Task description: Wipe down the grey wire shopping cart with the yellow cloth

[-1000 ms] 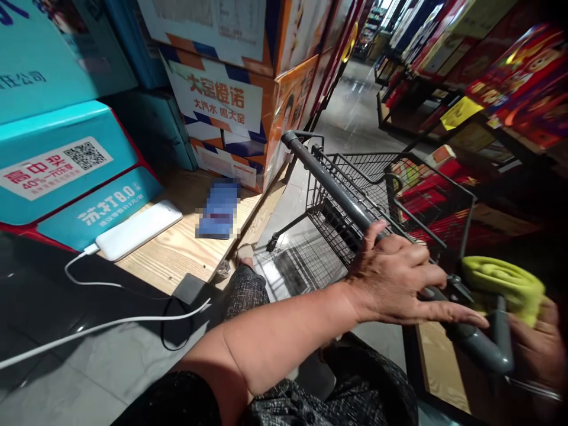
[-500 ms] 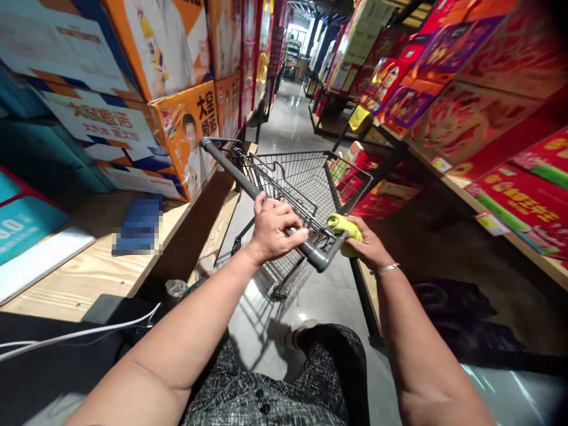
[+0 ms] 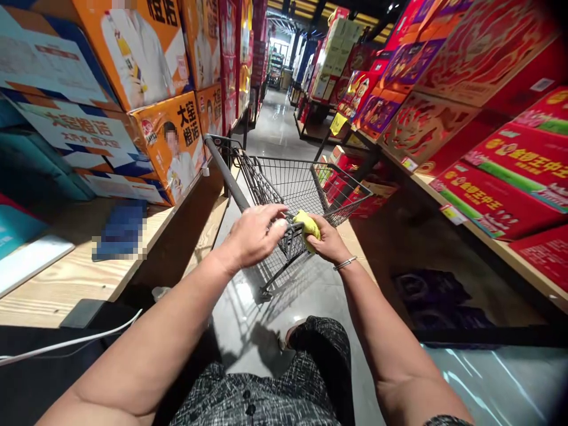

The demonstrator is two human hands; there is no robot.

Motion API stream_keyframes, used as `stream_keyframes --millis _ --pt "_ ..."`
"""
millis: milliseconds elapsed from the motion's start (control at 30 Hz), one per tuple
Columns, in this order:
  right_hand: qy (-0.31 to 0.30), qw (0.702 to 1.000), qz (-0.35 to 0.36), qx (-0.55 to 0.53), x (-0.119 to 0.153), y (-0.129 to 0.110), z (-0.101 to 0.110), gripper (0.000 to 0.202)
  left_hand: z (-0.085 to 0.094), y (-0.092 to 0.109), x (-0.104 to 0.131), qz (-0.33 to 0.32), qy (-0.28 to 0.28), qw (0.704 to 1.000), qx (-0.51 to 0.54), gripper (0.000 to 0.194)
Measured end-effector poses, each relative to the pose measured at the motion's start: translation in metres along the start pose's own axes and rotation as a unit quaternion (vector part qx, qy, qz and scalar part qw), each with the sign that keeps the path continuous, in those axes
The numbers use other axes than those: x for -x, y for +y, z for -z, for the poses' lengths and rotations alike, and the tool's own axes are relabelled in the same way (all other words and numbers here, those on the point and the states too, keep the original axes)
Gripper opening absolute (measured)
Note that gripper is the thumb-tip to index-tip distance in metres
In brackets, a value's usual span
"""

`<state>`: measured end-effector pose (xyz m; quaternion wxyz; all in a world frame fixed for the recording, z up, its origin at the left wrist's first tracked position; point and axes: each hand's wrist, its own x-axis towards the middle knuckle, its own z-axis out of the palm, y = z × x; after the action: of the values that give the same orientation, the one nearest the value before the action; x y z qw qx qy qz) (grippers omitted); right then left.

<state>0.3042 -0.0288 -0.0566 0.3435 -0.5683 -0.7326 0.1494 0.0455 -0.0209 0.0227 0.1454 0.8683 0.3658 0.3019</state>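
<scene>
A dark grey wire shopping cart (image 3: pixel 310 183) stands in the aisle, turned at an angle, with no goods visible in its basket. My left hand (image 3: pixel 252 236) lies over the right part of the cart handle (image 3: pixel 224 171), fingers curled over it and thumb a little apart; the handle's near end is hidden under it. My right hand (image 3: pixel 329 241) is closed around a crumpled yellow cloth (image 3: pixel 307 228). The cloth touches the cart frame at the handle's right end, close to my left fingertips.
Orange drink cartons (image 3: pixel 164 148) are stacked on a wooden shelf (image 3: pixel 53 290) at left, near a blurred blue item (image 3: pixel 119 231). A white cable (image 3: pixel 89 338) hangs below. Red gift boxes (image 3: pixel 497 177) fill the right shelf. The aisle floor (image 3: pixel 275 118) runs ahead.
The handle has swung closer to lengthwise. Both hands have moved left in view, and the cloth is now nearer my left hand. My left grip looks looser, its fingers more stretched.
</scene>
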Motion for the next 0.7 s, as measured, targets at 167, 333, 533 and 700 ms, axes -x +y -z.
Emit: stream_keyframes --millis 167,333,533,700 --pt "-0.032 0.998 0.008 0.048 -0.015 0.01 0.007 0.063 -0.007 0.008 0.002 0.001 -0.057 0.983 -0.177 0.039" --pt "-0.01 0.985 -0.091 0.148 -0.023 0.04 0.022 0.062 -0.007 -0.017 -0.004 -0.012 -0.039 0.98 -0.192 0.034" --pt "-0.001 0.984 -0.09 0.155 -0.018 0.038 0.021 0.058 0.001 -0.031 -0.004 -0.016 -0.027 0.983 -0.182 0.032" --pt "-0.023 0.984 -0.085 0.155 -0.015 0.026 0.022 0.058 0.005 -0.05 -0.011 0.011 -0.006 0.989 -0.149 0.037"
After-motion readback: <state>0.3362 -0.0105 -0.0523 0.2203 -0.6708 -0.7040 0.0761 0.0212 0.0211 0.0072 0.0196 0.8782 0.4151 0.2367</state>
